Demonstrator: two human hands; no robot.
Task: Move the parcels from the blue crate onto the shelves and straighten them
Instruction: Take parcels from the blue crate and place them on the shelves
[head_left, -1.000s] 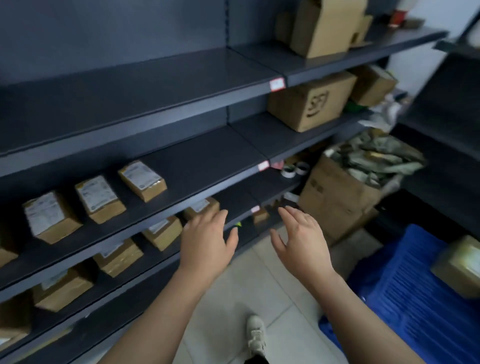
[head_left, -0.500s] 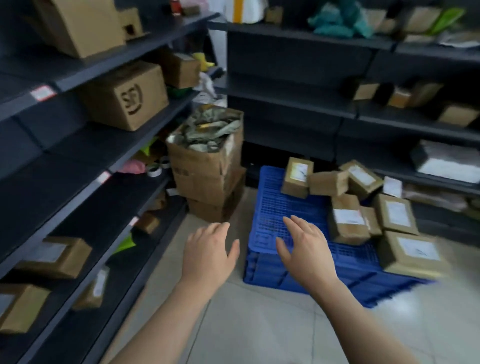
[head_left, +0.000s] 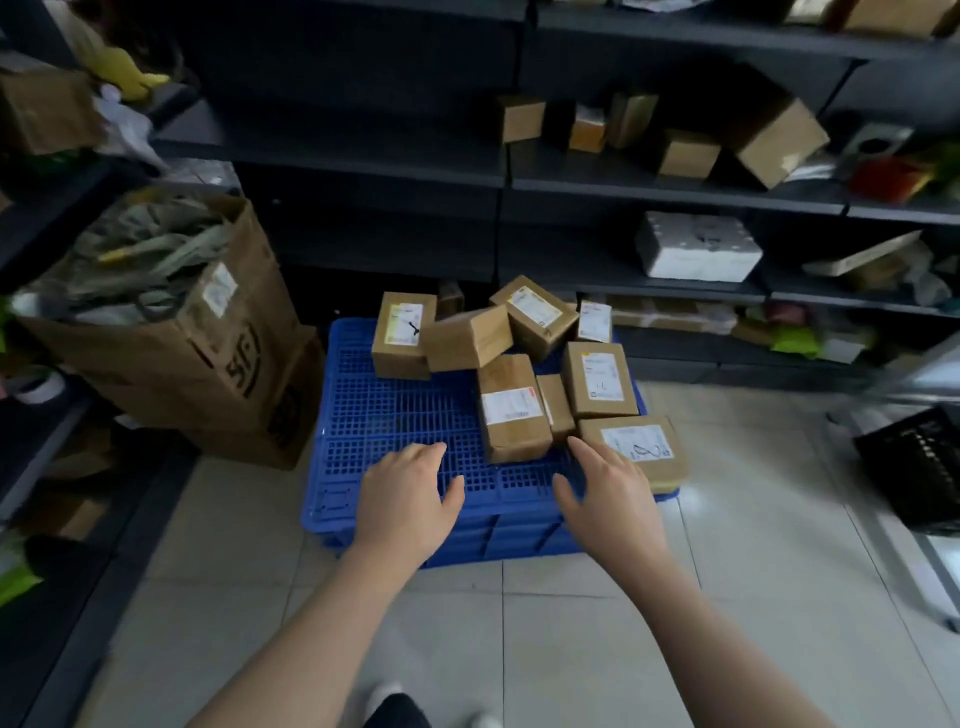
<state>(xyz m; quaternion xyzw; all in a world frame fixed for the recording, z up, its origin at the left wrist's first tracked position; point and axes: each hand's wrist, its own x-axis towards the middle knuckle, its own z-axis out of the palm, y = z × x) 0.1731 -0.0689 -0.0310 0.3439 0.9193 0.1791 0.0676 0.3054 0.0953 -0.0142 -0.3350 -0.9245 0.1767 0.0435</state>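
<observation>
Two bare hands hover palm-down over the near edge of a blue crate (head_left: 384, 415) in a storeroom. The left hand (head_left: 405, 499) and the right hand (head_left: 610, 493) are both spread wide and hold nothing.

Between them lies the nearest parcel (head_left: 511, 410), a brown carton lying label-up, its long axis running away from the person. Just beside the right hand, a flat parcel (head_left: 636, 452) sits at the crate's front right corner, label up, its long side lying across the view; whether the fingers touch it cannot be told. A narrow parcel (head_left: 555, 405) is wedged between the nearest carton and a labelled parcel (head_left: 600, 379) whose length also points toward the shelves (head_left: 649, 195).

At the crate's far side, an upright parcel (head_left: 404, 335) faces its label to the person, and a tilted parcel (head_left: 467, 338) leans against it.

The crate stands on a tiled floor (head_left: 519, 623), with a large open carton (head_left: 208, 353) to its left. More brown boxes and a white foam box (head_left: 698, 247) sit on the dark shelves behind.
</observation>
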